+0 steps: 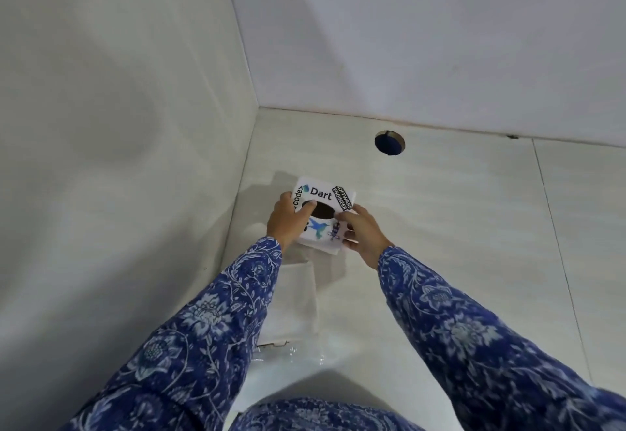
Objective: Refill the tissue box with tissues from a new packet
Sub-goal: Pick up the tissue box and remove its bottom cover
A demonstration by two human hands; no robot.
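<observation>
Your left hand [287, 218] grips the left edge of the tissue box [323, 215], thumb lying across the printed top beside the dark oval opening [320, 209], while your right hand [360, 232] pinches its near right corner, fingers curled around the side. The box sits on the pale tiled counter [440, 227], close to the corner where the left wall meets it, and no tissue shows through the opening, so it reads as not yet filled. Just behind your left wrist lies the new packet of tissues [294, 298], its clear wrapper [288, 351] trailing toward you, partly hidden by your sleeve [216, 312]. The step in hand looks like opening or lifting the box. Keep the left hand as the anchor and let the right do the prying, easing the cardboard apart along its seam rather than tearing it. Hold the box low over the counter, and keep your sleeve clear of the packet so the stack stays square.
</observation>
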